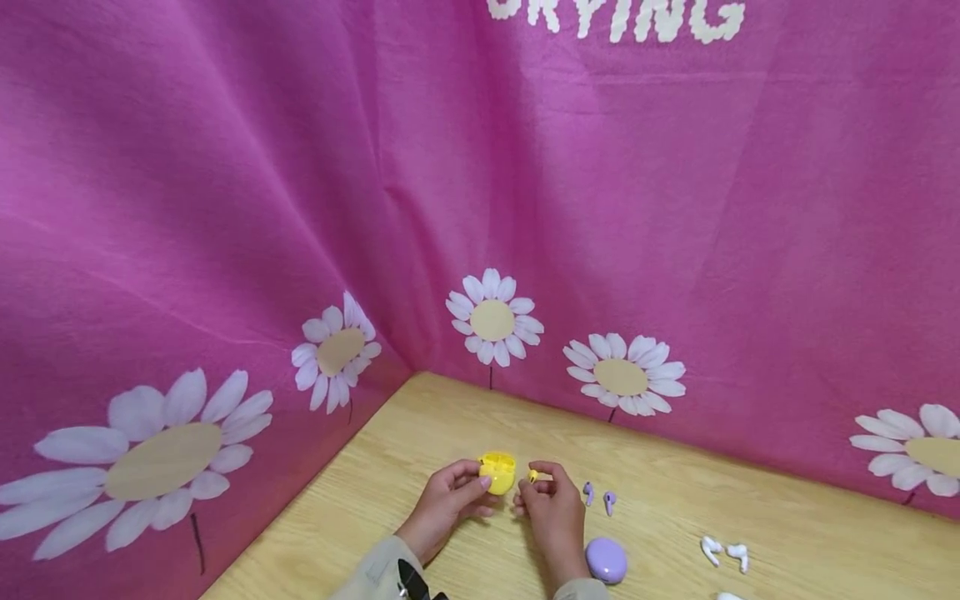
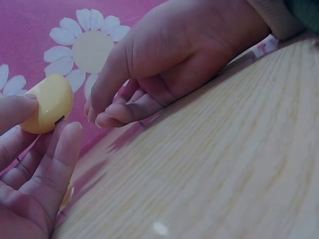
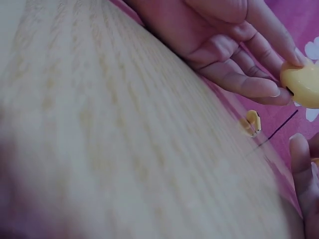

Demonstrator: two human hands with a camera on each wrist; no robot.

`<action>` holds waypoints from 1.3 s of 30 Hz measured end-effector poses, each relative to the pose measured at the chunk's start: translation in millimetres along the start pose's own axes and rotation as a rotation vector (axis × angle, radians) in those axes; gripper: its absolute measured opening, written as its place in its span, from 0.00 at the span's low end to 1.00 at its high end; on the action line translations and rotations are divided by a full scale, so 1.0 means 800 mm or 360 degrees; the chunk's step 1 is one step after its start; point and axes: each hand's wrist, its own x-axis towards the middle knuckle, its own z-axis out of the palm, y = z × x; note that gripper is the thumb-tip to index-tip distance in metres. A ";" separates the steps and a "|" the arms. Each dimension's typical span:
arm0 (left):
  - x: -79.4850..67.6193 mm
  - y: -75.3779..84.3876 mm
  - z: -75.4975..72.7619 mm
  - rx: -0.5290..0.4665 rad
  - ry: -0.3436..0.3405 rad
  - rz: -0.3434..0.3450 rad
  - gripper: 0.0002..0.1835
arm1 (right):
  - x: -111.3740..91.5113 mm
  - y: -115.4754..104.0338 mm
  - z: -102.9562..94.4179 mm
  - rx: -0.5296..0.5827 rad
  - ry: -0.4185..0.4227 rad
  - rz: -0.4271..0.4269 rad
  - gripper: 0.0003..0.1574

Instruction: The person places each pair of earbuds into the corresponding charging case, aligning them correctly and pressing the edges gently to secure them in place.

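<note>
My left hand holds a yellow earbud case between thumb and fingers, tilted above the table. Its lid stands up and the slots face upward in the head view. A dark port shows in the case's underside in the left wrist view. Just right of the case, my right hand pinches a yellow earbud between thumb and forefinger. Another yellow earbud lies on the table beyond the hands in the right wrist view. In the left wrist view, my right hand hides the earbud it holds.
Two purple earbuds lie right of my right hand, with a closed purple case nearer by the wrist. Further right are two white earbuds and part of a white object. A pink daisy-printed cloth walls the wooden table.
</note>
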 end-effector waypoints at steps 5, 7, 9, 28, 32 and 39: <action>-0.003 -0.001 -0.001 0.0001 -0.0042 0.0016 0.20 | -0.004 0.004 0.001 0.0030 0.0017 -0.0025 0.18; -0.002 -0.001 -0.001 -0.0001 -0.0042 0.0019 0.20 | -0.004 0.004 0.001 0.0036 0.0002 -0.0048 0.17; -0.002 0.000 -0.002 0.0001 -0.0029 0.0014 0.19 | -0.005 0.004 0.001 0.0009 -0.0022 -0.0072 0.18; -0.005 0.005 0.005 0.0028 0.0047 -0.0024 0.18 | -0.007 -0.001 -0.003 0.0288 -0.0073 -0.0013 0.17; -0.005 0.005 0.006 0.0051 0.0037 -0.0021 0.19 | -0.006 -0.001 -0.003 0.0370 -0.0062 0.0024 0.18; -0.005 0.005 0.003 0.0071 0.0001 -0.0012 0.19 | -0.006 -0.002 -0.003 0.0435 -0.0078 0.0002 0.16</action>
